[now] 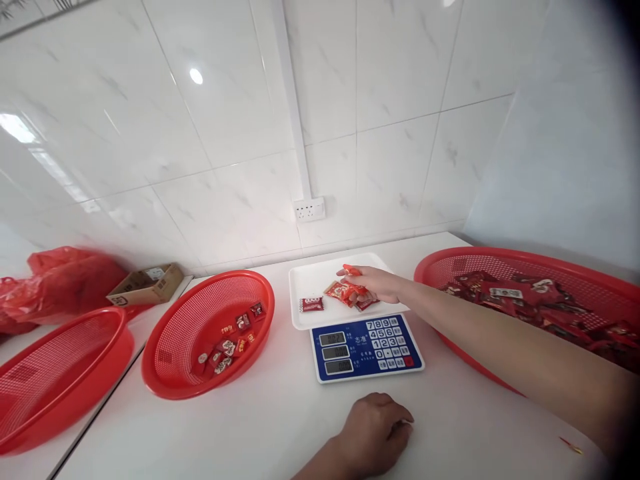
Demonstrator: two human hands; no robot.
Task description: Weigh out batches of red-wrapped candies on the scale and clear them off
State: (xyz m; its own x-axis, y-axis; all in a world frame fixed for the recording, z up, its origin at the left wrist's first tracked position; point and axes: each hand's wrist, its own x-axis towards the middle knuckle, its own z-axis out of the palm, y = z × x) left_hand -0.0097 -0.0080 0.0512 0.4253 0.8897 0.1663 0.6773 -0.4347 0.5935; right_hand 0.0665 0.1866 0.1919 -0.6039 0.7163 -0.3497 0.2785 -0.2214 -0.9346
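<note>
A cardboard box (145, 292) is sitting near the tiled wall (225, 133), just beside red plastic bags (80, 277). A white conduit (292, 87) is running down the tiled wall to a power socket (310, 210).

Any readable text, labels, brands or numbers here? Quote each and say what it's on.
"志准": middle of the scale's blue panel
"7 8 9", "4 5 6", "1 2 3", "0": keypad
Other key labels: too small
Three displays: digits too faint to read surely
Packets on the tray: lettering too small
Packets in the baskets: too small or blurred
Carton: markings unreadable
</note>
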